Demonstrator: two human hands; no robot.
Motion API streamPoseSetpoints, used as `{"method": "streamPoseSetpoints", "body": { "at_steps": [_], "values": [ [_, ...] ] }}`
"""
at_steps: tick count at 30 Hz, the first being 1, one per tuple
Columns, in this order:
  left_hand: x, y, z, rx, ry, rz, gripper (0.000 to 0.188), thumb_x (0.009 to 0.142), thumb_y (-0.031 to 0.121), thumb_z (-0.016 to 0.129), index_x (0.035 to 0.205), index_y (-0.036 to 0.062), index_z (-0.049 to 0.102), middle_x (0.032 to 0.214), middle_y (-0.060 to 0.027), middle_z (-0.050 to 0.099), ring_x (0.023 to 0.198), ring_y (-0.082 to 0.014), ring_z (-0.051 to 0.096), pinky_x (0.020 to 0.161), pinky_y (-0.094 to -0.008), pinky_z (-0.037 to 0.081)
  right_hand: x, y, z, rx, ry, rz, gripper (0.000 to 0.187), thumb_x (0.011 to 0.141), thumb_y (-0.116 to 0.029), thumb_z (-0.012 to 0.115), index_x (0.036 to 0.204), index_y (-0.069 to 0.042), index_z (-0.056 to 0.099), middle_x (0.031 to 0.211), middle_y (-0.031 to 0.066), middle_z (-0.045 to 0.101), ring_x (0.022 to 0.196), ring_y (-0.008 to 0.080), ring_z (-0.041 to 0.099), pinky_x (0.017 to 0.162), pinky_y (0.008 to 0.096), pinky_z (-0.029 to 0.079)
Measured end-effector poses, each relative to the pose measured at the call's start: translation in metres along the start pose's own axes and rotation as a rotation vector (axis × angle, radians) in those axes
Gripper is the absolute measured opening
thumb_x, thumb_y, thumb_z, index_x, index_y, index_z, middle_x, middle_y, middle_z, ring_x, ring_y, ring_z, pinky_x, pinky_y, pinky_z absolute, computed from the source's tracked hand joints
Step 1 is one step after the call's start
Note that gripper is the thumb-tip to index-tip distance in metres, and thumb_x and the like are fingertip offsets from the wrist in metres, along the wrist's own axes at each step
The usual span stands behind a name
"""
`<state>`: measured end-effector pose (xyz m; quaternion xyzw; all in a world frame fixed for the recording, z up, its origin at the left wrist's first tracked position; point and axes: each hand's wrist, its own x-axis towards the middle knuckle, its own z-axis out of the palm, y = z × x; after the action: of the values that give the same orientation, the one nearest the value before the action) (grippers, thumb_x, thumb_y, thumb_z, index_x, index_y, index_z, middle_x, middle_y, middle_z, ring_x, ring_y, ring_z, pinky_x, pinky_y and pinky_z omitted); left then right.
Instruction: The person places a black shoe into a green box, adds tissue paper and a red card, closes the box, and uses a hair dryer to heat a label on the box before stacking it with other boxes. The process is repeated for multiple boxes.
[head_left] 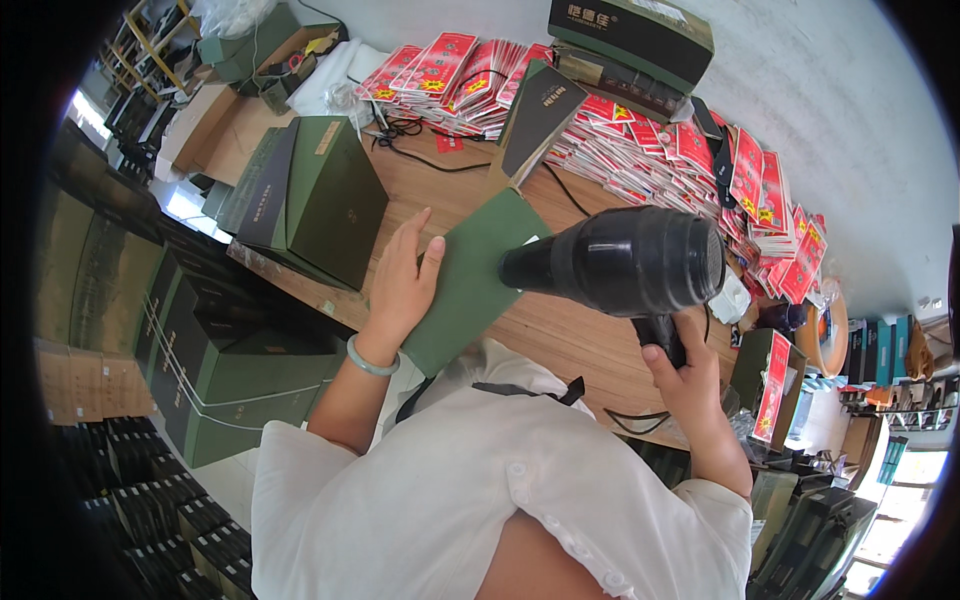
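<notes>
A black hair dryer (625, 258) is in my right hand (690, 375), whose fingers wrap round its handle. Its nozzle points left and sits close over a green box (475, 275), in front of me at the table's near edge. A small white patch shows on the box beside the nozzle tip. My left hand (402, 285) lies along the box's left side, fingers stretched and the thumb against the green surface. Just behind the green box stands a dark-faced box piece (540, 120), tilted.
Red-and-white printed packets (640, 140) are heaped along the back of the wooden table (590, 345). A large green box (325, 200) stands at the left, and dark boxes (640, 45) are stacked at the back. Black cables (440, 162) run across the tabletop. A small box (768, 385) stands at right.
</notes>
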<state>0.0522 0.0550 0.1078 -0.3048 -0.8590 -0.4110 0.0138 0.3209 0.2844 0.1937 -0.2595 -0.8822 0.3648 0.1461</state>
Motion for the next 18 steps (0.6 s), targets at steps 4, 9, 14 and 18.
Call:
{"method": "streamPoseSetpoints", "body": {
  "at_steps": [4, 9, 14, 18],
  "values": [
    [0.0, -0.003, -0.001, -0.003, 0.011, 0.003, 0.052, 0.102, 0.04, 0.045, 0.138, 0.0025, 0.047, 0.133, -0.02, 0.054, 0.123, -0.0371, 0.051, 0.103, -0.0424, 0.04, -0.009, -0.001, -0.011, -0.006, -0.043, 0.06, 0.055, 0.085, -0.025, 0.075, 0.128, 0.001, 0.052, 0.087, 0.0122, 0.066, 0.075, 0.0187, 0.06, 0.071, 0.0301, 0.049],
    [0.003, -0.002, 0.001, -0.017, 0.009, -0.007, 0.052, 0.102, 0.04, 0.044, 0.137, 0.0026, 0.048, 0.133, -0.0193, 0.055, 0.122, -0.0373, 0.052, 0.102, -0.0423, 0.041, -0.02, 0.006, -0.01, 0.01, -0.003, 0.006, 0.055, 0.084, -0.022, 0.077, 0.127, 0.002, 0.053, 0.088, 0.0117, 0.066, 0.077, 0.0156, 0.058, 0.073, 0.0289, 0.049],
    [0.004, -0.003, 0.0, -0.012, 0.013, 0.005, 0.051, 0.102, 0.04, 0.044, 0.136, 0.0024, 0.048, 0.133, -0.0182, 0.055, 0.122, -0.0373, 0.053, 0.102, -0.0424, 0.041, -0.025, 0.017, -0.013, 0.053, -0.01, -0.004, 0.055, 0.08, -0.024, 0.08, 0.124, -0.001, 0.056, 0.084, 0.0152, 0.068, 0.071, 0.0194, 0.063, 0.069, 0.0298, 0.05],
    [0.005, -0.003, 0.001, -0.003, 0.001, -0.008, 0.052, 0.102, 0.041, 0.044, 0.136, 0.0024, 0.049, 0.134, -0.0183, 0.055, 0.122, -0.0369, 0.052, 0.102, -0.0424, 0.041, -0.025, 0.01, -0.012, 0.079, 0.002, 0.06, 0.052, 0.081, -0.021, 0.079, 0.123, 0.001, 0.055, 0.086, 0.0125, 0.067, 0.075, 0.0158, 0.06, 0.071, 0.0287, 0.049]
  ]
}}
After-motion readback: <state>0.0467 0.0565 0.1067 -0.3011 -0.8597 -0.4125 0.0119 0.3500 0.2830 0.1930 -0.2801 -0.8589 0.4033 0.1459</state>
